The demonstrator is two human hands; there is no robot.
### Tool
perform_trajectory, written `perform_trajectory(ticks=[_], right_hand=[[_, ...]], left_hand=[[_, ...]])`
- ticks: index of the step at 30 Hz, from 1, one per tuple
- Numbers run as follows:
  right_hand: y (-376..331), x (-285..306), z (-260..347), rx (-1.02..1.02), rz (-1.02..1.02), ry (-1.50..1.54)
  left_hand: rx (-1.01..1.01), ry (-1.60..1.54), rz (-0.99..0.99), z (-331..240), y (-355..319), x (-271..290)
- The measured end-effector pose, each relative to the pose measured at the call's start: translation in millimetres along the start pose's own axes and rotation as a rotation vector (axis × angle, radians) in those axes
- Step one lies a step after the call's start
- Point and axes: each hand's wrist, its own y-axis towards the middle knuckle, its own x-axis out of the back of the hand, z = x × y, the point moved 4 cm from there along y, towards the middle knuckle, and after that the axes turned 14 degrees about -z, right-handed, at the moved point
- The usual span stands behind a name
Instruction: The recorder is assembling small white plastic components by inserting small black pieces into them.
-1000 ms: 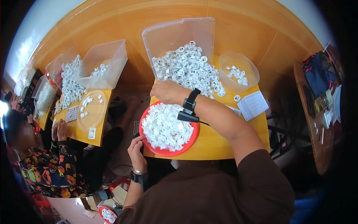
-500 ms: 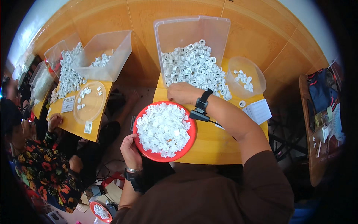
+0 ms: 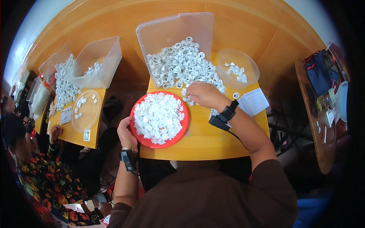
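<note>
A red round plate (image 3: 185,118), heaped with small white plastic pieces (image 3: 157,116), sits at the front left of the yellow table. My left hand (image 3: 127,133) grips its left rim, thumb near the edge. Behind the plate, white ring-shaped plastic parts (image 3: 182,66) spill from a clear plastic bin (image 3: 152,32) lying open toward me. My right hand (image 3: 205,94) is at the front of this pile, just right of the plate. Its fingers curl down over a few white parts (image 3: 189,99); the fingertips hide what they pinch.
A round clear tub (image 3: 251,73) holding a few white pieces stands right of the pile. In front of it lie a loose ring (image 3: 236,95) and a white printed sheet (image 3: 254,102). At left, a co-worker in a flowered top (image 3: 57,174) sits by another yellow table (image 3: 93,131).
My right hand has moved right along the front of the pile, from behind the plate to beside it. My left hand stays on the rim. The whole view has shifted slightly.
</note>
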Motion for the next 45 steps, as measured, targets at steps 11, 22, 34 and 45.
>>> perform_trajectory(ticks=[11, 22, 34, 45], right_hand=[[-176.2, 84.9, 49.7, -0.476, -0.466, -0.042], [-277.4, 74.1, 68.0, -0.731, -0.474, -0.013], [-154.6, 4.1, 65.6, -0.375, -0.362, 0.181], [-111.1, -42.5, 61.7, -0.477, -0.288, -0.032]], left_hand=[[-0.084, 0.274, 0.134, 2.8, -55.8, -4.4], [-0.097, 0.221, 0.143, 9.7, -52.8, 14.8], [-0.101, 0.227, 0.106, 12.5, -45.5, 18.9], [-0.040, 0.305, 0.186, 17.6, -45.4, 7.1]])
